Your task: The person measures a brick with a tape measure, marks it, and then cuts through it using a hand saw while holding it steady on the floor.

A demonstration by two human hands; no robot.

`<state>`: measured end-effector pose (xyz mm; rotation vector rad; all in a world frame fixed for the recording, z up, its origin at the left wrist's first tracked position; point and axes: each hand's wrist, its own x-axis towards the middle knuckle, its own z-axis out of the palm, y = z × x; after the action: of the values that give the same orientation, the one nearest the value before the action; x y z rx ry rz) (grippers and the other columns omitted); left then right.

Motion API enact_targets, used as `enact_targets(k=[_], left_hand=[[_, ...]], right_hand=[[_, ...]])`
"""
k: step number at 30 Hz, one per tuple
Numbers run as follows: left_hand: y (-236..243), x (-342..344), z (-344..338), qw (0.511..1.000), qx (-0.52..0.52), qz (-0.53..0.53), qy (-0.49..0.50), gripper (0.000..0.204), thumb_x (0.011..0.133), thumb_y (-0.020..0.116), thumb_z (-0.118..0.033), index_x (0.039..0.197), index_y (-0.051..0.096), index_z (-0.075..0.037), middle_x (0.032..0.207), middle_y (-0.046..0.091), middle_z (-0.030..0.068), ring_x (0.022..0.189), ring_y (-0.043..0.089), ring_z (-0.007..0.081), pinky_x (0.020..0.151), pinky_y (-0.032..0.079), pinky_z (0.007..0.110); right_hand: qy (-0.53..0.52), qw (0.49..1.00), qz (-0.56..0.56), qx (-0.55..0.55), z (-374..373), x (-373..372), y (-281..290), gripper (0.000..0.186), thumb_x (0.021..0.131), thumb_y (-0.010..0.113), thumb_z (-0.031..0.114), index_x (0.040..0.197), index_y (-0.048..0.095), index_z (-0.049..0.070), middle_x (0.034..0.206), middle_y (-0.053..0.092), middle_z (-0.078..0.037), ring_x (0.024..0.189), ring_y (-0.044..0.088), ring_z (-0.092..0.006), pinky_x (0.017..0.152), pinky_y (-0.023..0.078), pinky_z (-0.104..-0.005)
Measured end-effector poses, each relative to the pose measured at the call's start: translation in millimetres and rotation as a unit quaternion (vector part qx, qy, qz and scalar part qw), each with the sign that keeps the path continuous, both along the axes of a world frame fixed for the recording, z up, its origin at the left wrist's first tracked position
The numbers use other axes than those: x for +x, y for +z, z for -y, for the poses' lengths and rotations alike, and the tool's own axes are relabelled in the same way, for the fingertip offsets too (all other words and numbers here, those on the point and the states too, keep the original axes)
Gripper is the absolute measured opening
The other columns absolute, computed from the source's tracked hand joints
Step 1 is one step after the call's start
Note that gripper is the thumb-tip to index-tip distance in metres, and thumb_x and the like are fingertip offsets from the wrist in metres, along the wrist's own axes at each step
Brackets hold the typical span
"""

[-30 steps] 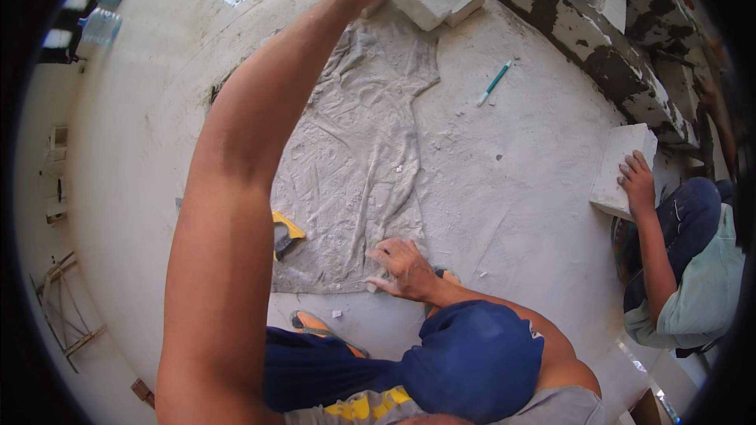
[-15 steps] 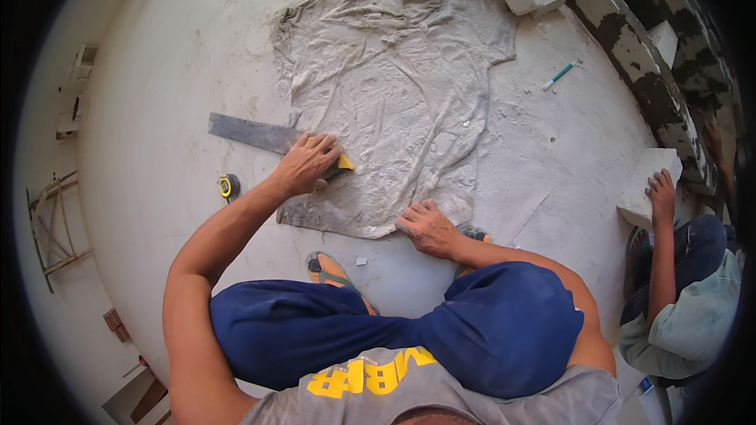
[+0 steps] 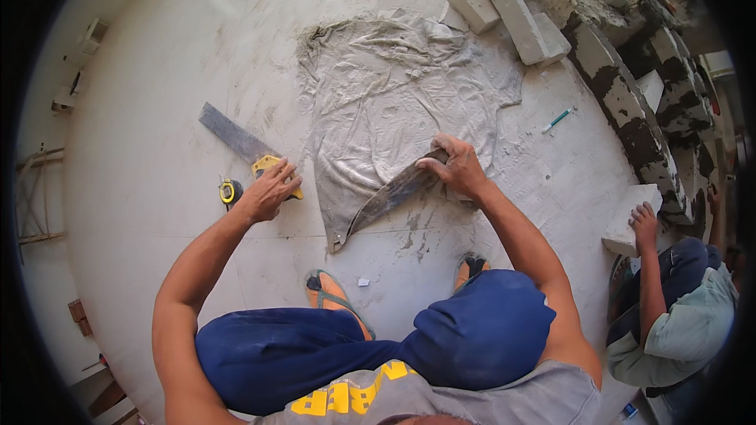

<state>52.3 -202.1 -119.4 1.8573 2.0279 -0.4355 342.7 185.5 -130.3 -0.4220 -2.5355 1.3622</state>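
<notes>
My left hand (image 3: 268,192) is on the yellow-and-black handle of a hand saw (image 3: 235,134), its fingers curled over the grip. The saw's grey blade lies on the floor and points to the far left. Close beside that hand sits a yellow-and-black tape measure (image 3: 229,192). In front of me a dusty grey cloth (image 3: 394,114), shaped like a shirt, is spread on the floor. My right hand (image 3: 463,168) pinches its near edge, which is lifted and folded back, showing a darker underside. One near corner of the cloth hangs toward my feet.
A teal pen (image 3: 557,120) lies right of the cloth. Pale blocks (image 3: 508,12) are piled at the far right, beside a mortar-smeared block wall (image 3: 622,98). At the right, a crouching person's hand (image 3: 644,228) rests on a white block (image 3: 628,216). A small white scrap (image 3: 363,282) lies between my feet.
My left hand and the saw have moved left, off the cloth. My right hand has raised the cloth's near edge and drawn it away from me. The view has shifted slightly.
</notes>
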Motion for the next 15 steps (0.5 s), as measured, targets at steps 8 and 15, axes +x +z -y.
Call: enact_targets(k=[8,15], left_hand=[[-9,56,-46,0.995,0.055,0.058,0.067,0.094,0.08,0.09,-0.036,0.158,0.047,-0.004,0.155,0.047,0.0256,0.146,0.048,0.0452,0.123,0.04,0.051],[-42,111,-164,0.969,0.173,0.165,0.061,0.1,0.088,0.088,-0.043,0.167,0.035,-0.01,0.153,0.044,0.0239,0.128,0.061,0.0425,0.106,0.054,0.05]], right_hand=[[-0.195,0.977,-0.054,0.064,-119,-112,-29,0.049,0.088,0.089,0.037,0.104,0.071,-0.005,0.105,0.075,-0.029,0.102,0.074,-0.0455,0.09,0.056,-0.0495],[-0.315,0.947,0.055,0.017,-177,-131,-42,0.099,0.078,0.095,0.05,0.143,0.059,-0.016,0.138,0.068,-0.035,0.134,0.066,-0.0439,0.114,0.051,-0.0433]])
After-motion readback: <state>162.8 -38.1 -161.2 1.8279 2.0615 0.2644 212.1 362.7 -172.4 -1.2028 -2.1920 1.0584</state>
